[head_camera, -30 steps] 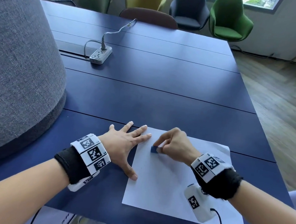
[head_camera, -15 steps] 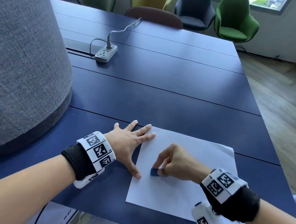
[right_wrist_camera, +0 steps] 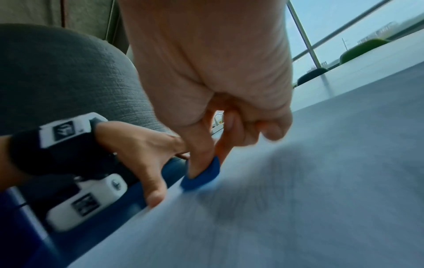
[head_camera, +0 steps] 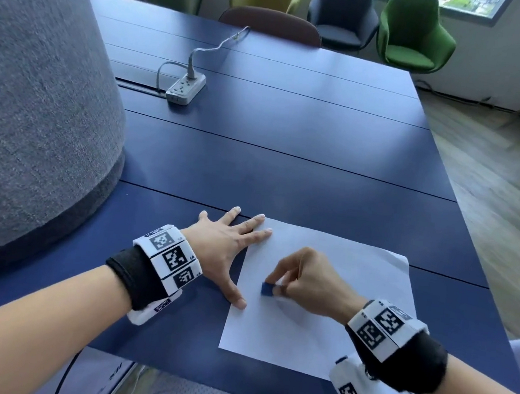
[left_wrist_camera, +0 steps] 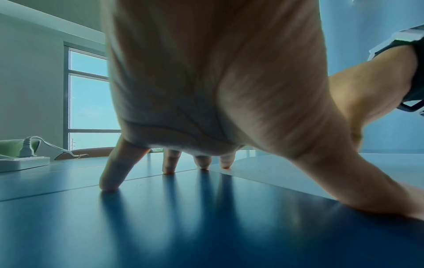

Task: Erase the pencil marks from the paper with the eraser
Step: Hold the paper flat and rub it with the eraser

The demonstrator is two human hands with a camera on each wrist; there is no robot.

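Right hand (head_camera: 304, 285) pinches eraser (head_camera: 267, 288) on paper (head_camera: 334, 269); left hand (head_camera: 224, 247) beside.

Paper (head_camera: 319, 325): one white sheet, lying flat on the blue desk (head_camera: 288, 155) at its near edge, slightly skewed. Pencil marks too faint to make out. Eraser (head_camera: 267, 288): small blue block, lower edge touching the sheet's left portion, pinched between fingers (right_wrist_camera: 201, 163)
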